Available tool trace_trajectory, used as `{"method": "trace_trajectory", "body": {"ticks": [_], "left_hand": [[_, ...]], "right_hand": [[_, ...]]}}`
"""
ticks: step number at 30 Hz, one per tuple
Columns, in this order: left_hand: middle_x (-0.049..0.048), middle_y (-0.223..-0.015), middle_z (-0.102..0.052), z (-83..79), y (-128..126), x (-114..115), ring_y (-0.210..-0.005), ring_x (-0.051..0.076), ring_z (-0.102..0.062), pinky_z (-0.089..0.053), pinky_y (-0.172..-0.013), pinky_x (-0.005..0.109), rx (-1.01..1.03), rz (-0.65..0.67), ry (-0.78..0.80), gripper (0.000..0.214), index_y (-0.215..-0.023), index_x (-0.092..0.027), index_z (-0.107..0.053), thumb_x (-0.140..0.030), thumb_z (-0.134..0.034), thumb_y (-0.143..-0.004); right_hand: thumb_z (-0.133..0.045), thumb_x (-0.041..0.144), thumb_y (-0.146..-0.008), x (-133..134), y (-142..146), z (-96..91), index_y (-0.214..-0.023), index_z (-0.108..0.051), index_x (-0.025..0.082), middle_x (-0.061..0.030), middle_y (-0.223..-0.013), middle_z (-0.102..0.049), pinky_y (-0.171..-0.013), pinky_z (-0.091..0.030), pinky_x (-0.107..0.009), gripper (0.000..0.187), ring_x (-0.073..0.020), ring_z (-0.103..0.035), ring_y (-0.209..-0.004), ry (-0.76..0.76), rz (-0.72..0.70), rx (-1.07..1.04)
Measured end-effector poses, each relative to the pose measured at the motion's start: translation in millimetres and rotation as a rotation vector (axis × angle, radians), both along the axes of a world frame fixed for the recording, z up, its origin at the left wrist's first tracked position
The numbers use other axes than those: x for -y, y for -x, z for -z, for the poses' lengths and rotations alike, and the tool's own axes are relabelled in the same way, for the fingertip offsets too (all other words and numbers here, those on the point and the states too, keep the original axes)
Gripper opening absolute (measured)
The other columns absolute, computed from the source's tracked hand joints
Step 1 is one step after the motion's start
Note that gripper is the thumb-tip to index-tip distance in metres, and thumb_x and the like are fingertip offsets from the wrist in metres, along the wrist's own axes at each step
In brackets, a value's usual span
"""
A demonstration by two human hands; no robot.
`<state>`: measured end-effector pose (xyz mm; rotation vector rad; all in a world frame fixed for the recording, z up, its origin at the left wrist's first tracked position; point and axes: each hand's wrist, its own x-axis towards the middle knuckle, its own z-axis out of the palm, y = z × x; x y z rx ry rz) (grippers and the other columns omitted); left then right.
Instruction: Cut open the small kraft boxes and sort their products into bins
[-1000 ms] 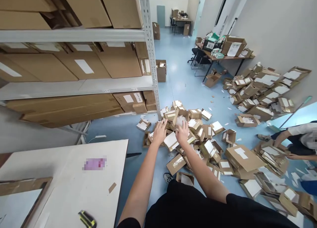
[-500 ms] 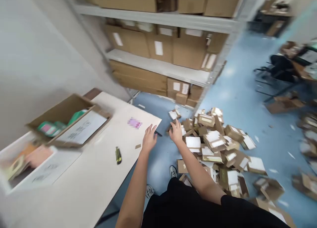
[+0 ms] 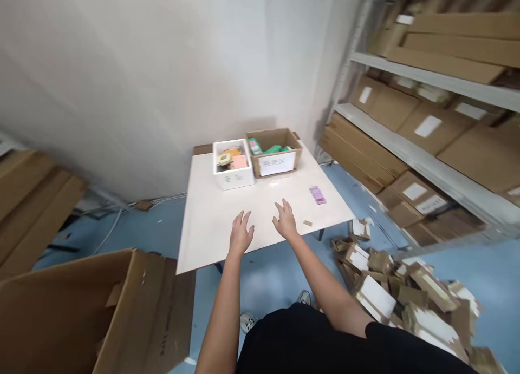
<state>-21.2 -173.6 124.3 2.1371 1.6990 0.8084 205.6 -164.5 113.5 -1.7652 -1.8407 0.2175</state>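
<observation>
Over the front part of a white table (image 3: pixel 203 217), my left hand (image 3: pixel 241 234) is raised with its fingers spread and nothing in it. To its right, my right hand (image 3: pixel 285 220) is likewise empty, fingers apart. Nearest the right hand is a small brown scrap (image 3: pixel 307 223) by the table's front edge. A blurred-out pink and purple item (image 3: pixel 317 195) lies farther right. Behind the hands stand a white box (image 3: pixel 238 180) with orange, pink and cream items and a cardboard box (image 3: pixel 298 160) with green packets. I cannot make out the green box cutter now.
A large open carton (image 3: pixel 134 298) stands at lower left, by stacked brown boards (image 3: pixel 36 201). A metal shelf (image 3: pixel 426 76) full of cartons is at right. Many small cartons (image 3: pixel 377 298) lie heaped on the blue floor (image 3: pixel 264 276) at right. A wall (image 3: pixel 162 81) backs the table.
My view has swung left, so the table now lies ahead of me and the shelf and carton heap sit farther right. Both hands stay raised and empty, now in front of the table's boxes.
</observation>
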Motion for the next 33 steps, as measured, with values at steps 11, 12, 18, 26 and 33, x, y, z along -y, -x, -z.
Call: {"method": "trace_trajectory", "body": {"ticks": [11, 12, 18, 26, 33], "left_hand": [[0.0127, -0.163, -0.048, 11.9, 315, 139, -0.152, 0.033, -0.043, -0.040, -0.125, 0.055, 0.067, -0.581, 0.078, 0.055, -0.150, -0.023, -0.056, -0.028, -0.057, -0.096], [0.0129, -0.164, -0.047, 12.1, 337, 155, -0.152, 0.033, -0.042, -0.040, -0.125, 0.055, 0.074, -0.642, 0.077, 0.055, -0.151, -0.023, -0.056, -0.028, -0.057, -0.096], [0.0132, -0.167, -0.043, 22.4, 432, 247, -0.155, 0.033, -0.039, -0.038, -0.126, 0.053, 0.118, -0.979, 0.096, 0.054, -0.152, -0.023, -0.054, -0.032, -0.055, -0.099], [0.0113, -0.166, -0.044, 52.9, 514, 324, -0.155, 0.033, -0.039, -0.040, -0.125, 0.052, 0.150, -1.307, 0.208, 0.056, -0.154, -0.026, -0.053, -0.032, -0.057, -0.098], [0.0123, -0.166, -0.045, 84.2, 600, 296, -0.152, 0.035, -0.042, -0.043, -0.123, 0.054, 0.180, -1.410, 0.312, 0.056, -0.152, -0.027, -0.054, -0.032, -0.060, -0.096]], "right_hand": [[-0.061, 0.020, -0.090, 38, 348, 33.1, -0.152, -0.055, 0.016, -0.0199, -0.167, -0.037, -0.121, -0.039, -0.058, 0.062, -0.0364, -0.035, -0.154, -0.013, -0.627, -0.032], [-0.061, 0.020, -0.090, 44, 374, 33.9, -0.152, -0.055, 0.016, -0.0199, -0.167, -0.037, -0.121, -0.039, -0.059, 0.062, -0.0366, -0.035, -0.154, -0.010, -0.688, -0.027], [-0.063, 0.021, -0.090, 71, 513, 35.2, -0.156, -0.051, 0.017, -0.0185, -0.169, -0.032, -0.124, -0.035, -0.060, 0.067, -0.0382, -0.031, -0.156, 0.039, -1.015, 0.038], [-0.061, 0.021, -0.092, 87, 661, 66.8, -0.158, -0.048, 0.018, -0.0159, -0.172, -0.028, -0.125, -0.034, -0.058, 0.068, -0.0372, -0.028, -0.157, 0.123, -1.292, 0.041], [-0.060, 0.021, -0.092, 54, 771, 102.4, -0.160, -0.047, 0.019, -0.0162, -0.171, -0.031, -0.123, -0.039, -0.056, 0.069, -0.0364, -0.032, -0.155, 0.248, -1.426, 0.143]]}}
